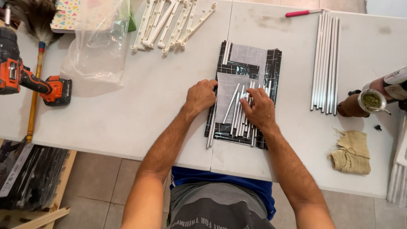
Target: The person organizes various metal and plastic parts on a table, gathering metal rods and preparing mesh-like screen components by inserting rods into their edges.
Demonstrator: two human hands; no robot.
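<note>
A flat black packet with a grid pattern and clear plastic (pixel 251 63) lies on the white table (pixel 140 106) in front of me. Several short silver metal rods (pixel 237 111) lie loose on top of it. My left hand (pixel 201 96) rests at the packet's left edge, fingertips touching the clear plastic. My right hand (pixel 258 109) lies over the rods, fingers spread and pressing on them. Neither hand lifts anything.
Long silver tubes (pixel 325 63) lie in a row at the right. White plastic brackets (pixel 169 23) lie at the back, a clear bag (pixel 95 46) and an orange cordless drill (pixel 29 78) at the left. A gourd cup (pixel 364 103) and a cloth (pixel 352 152) sit at the right.
</note>
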